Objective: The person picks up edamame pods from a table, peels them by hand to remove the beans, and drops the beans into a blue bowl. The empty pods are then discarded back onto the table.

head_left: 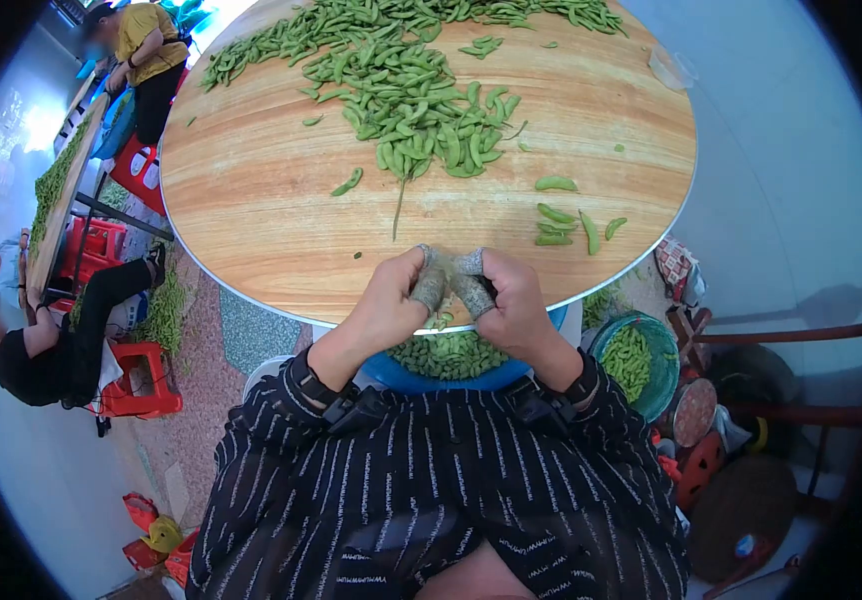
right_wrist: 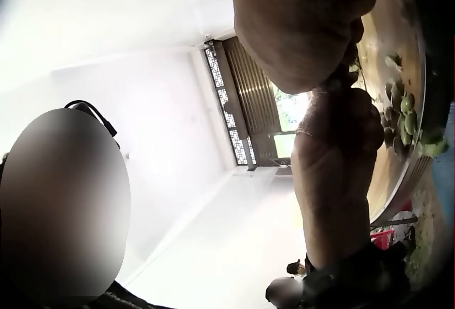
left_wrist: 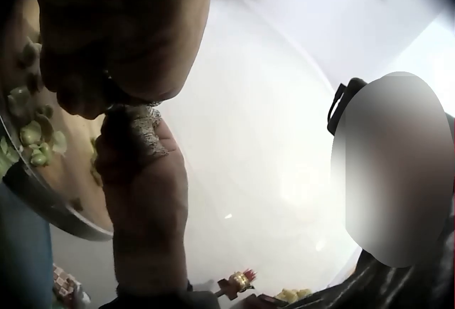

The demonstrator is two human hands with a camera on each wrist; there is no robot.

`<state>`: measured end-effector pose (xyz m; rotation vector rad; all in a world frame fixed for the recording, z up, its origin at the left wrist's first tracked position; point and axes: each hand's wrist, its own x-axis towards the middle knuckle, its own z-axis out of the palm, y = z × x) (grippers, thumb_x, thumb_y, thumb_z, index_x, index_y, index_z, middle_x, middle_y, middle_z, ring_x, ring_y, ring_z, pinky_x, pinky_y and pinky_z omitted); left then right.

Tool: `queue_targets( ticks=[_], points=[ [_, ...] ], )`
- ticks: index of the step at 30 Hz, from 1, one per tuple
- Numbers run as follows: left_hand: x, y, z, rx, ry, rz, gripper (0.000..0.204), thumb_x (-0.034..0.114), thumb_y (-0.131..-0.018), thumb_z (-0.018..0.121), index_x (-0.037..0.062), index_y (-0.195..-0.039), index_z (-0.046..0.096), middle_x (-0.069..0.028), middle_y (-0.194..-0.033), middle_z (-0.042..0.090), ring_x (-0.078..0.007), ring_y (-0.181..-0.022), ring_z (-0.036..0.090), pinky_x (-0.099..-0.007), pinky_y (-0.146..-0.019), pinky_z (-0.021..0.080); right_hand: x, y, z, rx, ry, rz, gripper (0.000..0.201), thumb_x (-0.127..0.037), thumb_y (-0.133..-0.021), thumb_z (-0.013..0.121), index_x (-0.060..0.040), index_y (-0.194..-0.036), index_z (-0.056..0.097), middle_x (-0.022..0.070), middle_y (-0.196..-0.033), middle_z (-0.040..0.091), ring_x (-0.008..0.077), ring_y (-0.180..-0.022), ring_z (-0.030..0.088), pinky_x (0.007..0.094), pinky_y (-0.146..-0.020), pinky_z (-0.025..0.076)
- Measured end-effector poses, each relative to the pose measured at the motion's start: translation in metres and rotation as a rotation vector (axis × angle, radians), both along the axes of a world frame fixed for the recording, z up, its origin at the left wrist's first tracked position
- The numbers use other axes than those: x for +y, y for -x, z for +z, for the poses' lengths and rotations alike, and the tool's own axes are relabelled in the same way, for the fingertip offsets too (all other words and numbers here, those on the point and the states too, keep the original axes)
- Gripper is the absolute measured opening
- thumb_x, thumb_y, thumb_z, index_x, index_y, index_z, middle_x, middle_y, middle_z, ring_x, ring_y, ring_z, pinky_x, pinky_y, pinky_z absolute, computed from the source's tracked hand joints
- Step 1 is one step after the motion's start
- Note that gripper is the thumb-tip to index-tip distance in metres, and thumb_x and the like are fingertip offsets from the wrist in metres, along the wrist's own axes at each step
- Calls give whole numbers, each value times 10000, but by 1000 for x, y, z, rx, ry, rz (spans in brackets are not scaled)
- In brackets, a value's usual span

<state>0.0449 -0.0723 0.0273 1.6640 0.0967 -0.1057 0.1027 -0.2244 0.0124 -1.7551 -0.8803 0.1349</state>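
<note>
Pinching a small, blurred greenish piece (head_left: 449, 264) b/w them, L hand (head_left: 381, 302) & R hand (head_left: 520, 305) both have fingers curled, w/ rough grey wraps (head_left: 430, 290) on some digits. Exact grip's too blurry to tell. They're at the near edge of the round wood-grain table (head_left: 271, 180), by a blue plastic tub (head_left: 389, 377) w/ small green beans (head_left: 451, 358). Slim green pods (head_left: 401, 90) lie farther off. Best: press w/ wrapped pads, hands low nr tub, prob. fewer strays.

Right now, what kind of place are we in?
It looks like a shared workroom for handling green bean pods. Loose pods lie heaped on the round table, a green basket holds more, and other people are at another table.
</note>
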Motion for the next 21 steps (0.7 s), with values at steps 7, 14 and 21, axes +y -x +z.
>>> queue_targets(
  ticks=[7,14,21],
  points=[
    [8,-5,-6,214,383,-7,119,-10,-789,483,25,-900,509,-14,-691,546,-65,-577,487,-195,-516,393,2,0,6,-134,6,27,132,14,-633,525,3,-757,482,166,-656,469,352,-634,481,376,-551,389],
    [4,5,-1,-25,-142,-139,168,-5,-757,565,22,-922,545,-36,-739,592,-72,-642,544,-214,-568,436,-18,-29,7,-131,64,-252,141,-9,-689,518,10,-829,516,190,-732,519,362,-687,515,376,-599,421],
    [32,-15,14,-302,-771,-134,161,47,-721,623,41,-879,600,-98,-627,575,-121,-550,557,-250,-509,428,-53,-58,9,-311,362,-520,204,-10,-697,509,-1,-900,528,193,-769,525,372,-718,518,396,-623,421]
  ],
)
